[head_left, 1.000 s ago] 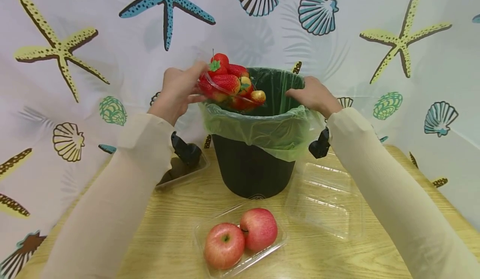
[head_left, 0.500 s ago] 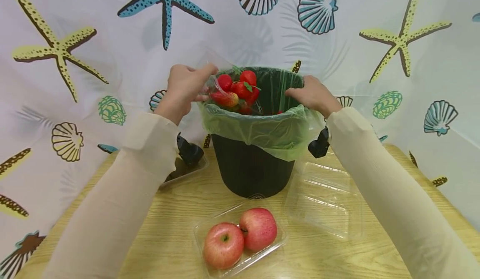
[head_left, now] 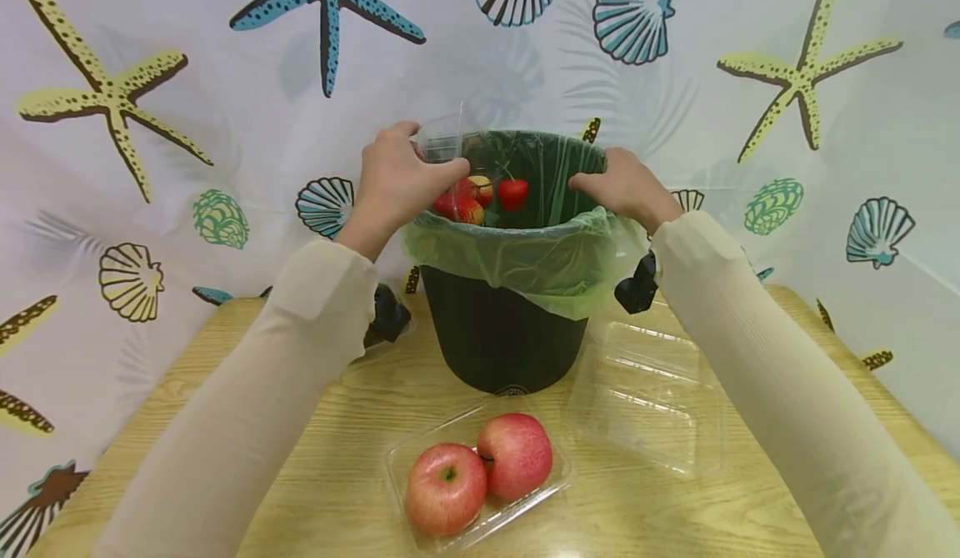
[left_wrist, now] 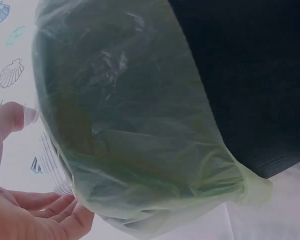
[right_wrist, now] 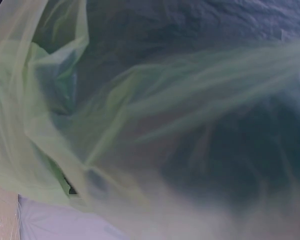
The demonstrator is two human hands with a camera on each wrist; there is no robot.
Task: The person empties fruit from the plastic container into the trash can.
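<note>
My left hand [head_left: 405, 178] grips a clear plastic container [head_left: 442, 134], tipped on its side over the mouth of a black bin [head_left: 510, 333]. Red strawberries [head_left: 459, 203] with yellow patches show at its lower end. One red fruit [head_left: 513, 193] with a green stem appears apart from them, within the bin's opening. Over the rim folds a thin green bag [head_left: 517, 262]. On the far side of the rim, my right hand [head_left: 628, 187] holds bag and bin edge, thumb inside. In the left wrist view, my left fingers [left_wrist: 65, 215] curl round the container's ridged side [left_wrist: 52, 162].
Two red apples [head_left: 447, 489] sit in a clear tray [head_left: 517, 512] in front of the bin. Another clear plastic tray [head_left: 652, 404] lies to the right. Behind my left wrist, a further container [head_left: 405, 324] is mostly hidden. A patterned sheet [head_left: 480, 66] hangs at the back.
My left hand has moved right and turned, tipping the container further over the bin. Most strawberries have left it, dropping downward into the bin. The right hand stays in place.
</note>
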